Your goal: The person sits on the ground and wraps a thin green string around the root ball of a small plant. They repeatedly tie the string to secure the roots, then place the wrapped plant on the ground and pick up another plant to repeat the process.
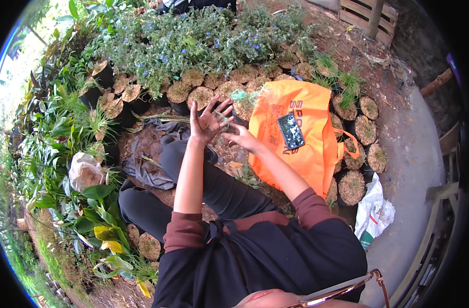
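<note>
My left hand [210, 122] is raised palm up, its soil-stained fingers spread. A thin green strand [223, 118] lies across its fingertips. Close beside those fingertips is my right hand [240, 138], its fingers bent towards the strand; whether they pinch it is hard to see. To the right, an orange fabric bag [265, 161] with dark print lies flat, bearing a smartphone [290, 131]. A tangle of green string [240, 95] is at the bag's upper left edge. Left of my knees, dark soil [148, 144] sits on black plastic sheeting [157, 180].
Plant bags [352, 188] topped with dry mulch curve around the orange bag. Blue-flowering plants [188, 42] stand ahead, leafy plants [57, 154] at left. A crumpled pale bag [85, 172] rests among leaves; a white sack [374, 213] lies at right. Part of another person [203, 4] shows at the top.
</note>
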`<state>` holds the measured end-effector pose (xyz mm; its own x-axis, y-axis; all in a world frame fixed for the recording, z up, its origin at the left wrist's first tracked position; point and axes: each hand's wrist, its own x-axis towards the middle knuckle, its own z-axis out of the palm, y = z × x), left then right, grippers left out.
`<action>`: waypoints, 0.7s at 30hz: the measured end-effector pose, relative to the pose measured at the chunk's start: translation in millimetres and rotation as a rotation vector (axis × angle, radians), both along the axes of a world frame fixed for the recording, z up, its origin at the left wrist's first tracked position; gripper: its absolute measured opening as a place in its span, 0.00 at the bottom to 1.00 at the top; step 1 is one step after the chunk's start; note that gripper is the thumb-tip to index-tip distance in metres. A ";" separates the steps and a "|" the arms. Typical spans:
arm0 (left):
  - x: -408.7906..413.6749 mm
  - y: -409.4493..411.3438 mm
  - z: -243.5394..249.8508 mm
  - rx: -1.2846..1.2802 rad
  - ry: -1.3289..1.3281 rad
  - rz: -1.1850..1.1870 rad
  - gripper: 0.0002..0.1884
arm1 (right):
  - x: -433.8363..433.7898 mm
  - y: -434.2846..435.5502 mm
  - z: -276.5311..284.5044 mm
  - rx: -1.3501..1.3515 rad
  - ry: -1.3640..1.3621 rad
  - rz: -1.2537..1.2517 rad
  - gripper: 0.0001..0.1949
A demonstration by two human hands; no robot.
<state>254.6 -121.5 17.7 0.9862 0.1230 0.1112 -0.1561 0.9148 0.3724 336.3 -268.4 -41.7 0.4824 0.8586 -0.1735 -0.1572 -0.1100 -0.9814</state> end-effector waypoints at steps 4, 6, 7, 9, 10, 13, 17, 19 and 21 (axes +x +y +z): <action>0.6 6.7 -5.3 0.168 0.281 0.338 0.40 | -5.4 8.3 14.3 0.012 0.063 -0.023 0.11; 1.1 14.3 -13.0 0.260 0.528 0.446 0.39 | -4.4 1.6 25.6 0.148 0.054 -0.132 0.05; 0.7 16.4 -14.8 0.237 0.609 0.456 0.39 | 4.6 -6.0 27.4 0.177 0.024 -0.150 0.05; 1.0 17.0 -17.0 0.110 0.576 0.500 0.39 | 17.2 -19.8 29.0 0.245 0.065 -0.184 0.06; 2.0 16.0 -17.1 0.100 0.538 0.520 0.38 | 23.0 -27.2 29.6 0.196 0.016 -0.175 0.05; 7.1 7.0 -14.9 0.224 0.545 0.545 0.31 | 23.9 -36.1 27.1 0.074 -0.232 -0.187 0.06; 1.0 7.8 -5.3 0.463 0.471 0.258 0.28 | 33.4 -61.9 46.5 0.106 -0.216 -0.241 0.06; 0.4 3.9 -1.5 0.534 0.473 0.035 0.27 | 53.0 -78.2 49.1 0.253 -0.326 -0.497 0.07; -1.0 2.1 -10.8 0.703 0.535 0.206 0.22 | 79.6 -104.6 58.8 0.364 -0.289 -0.670 0.07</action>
<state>253.5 -119.5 6.9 0.8935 0.3796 -0.2397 0.0630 0.4226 0.9041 415.8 -373.0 17.1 0.8966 0.3506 0.2705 0.1882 0.2513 -0.9494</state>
